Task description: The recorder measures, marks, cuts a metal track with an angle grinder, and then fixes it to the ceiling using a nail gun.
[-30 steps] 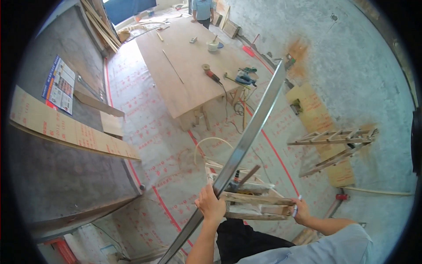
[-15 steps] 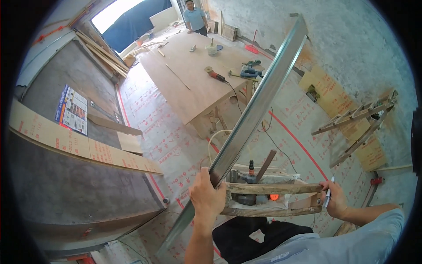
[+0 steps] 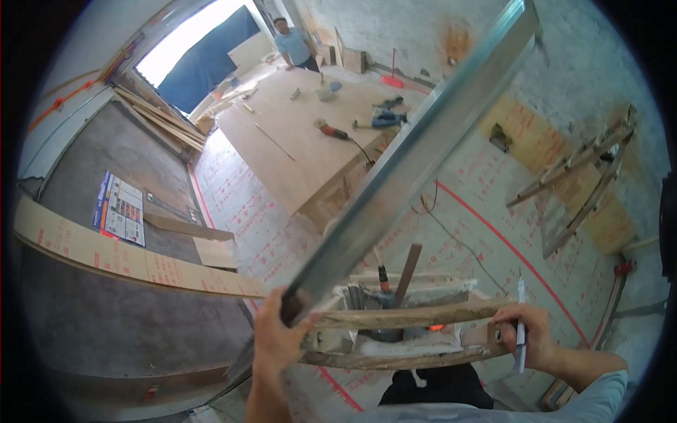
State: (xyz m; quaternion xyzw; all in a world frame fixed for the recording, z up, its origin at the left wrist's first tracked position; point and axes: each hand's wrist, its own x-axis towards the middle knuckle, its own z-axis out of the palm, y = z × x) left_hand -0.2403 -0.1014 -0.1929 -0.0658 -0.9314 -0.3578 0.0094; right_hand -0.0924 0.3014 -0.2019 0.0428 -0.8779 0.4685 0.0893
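Note:
My left hand (image 3: 278, 338) is wrapped round a long metal channel (image 3: 402, 183) that slants up to the right across the view, beside the top of a wooden stepladder (image 3: 412, 314). My right hand (image 3: 522, 331) grips the right end of the ladder top, with a thin white object (image 3: 521, 352), possibly a marker, held upright in it. A drill (image 3: 386, 296), a dark flat bar (image 3: 407, 275) and a partly hidden orange object (image 3: 436, 328) sit in the ladder top.
A large plywood table (image 3: 264, 155) ahead carries a grinder (image 3: 331, 131) and other tools. A person (image 3: 295, 49) stands behind it. Another ladder (image 3: 585, 162) is at right, boards (image 3: 141, 261) at left, a cable (image 3: 458, 240) on the covered floor.
My left hand has moved left with the channel, whose upper end now reaches the top of the view. The ladder top appears wider and nearer the middle. The room has shifted in view.

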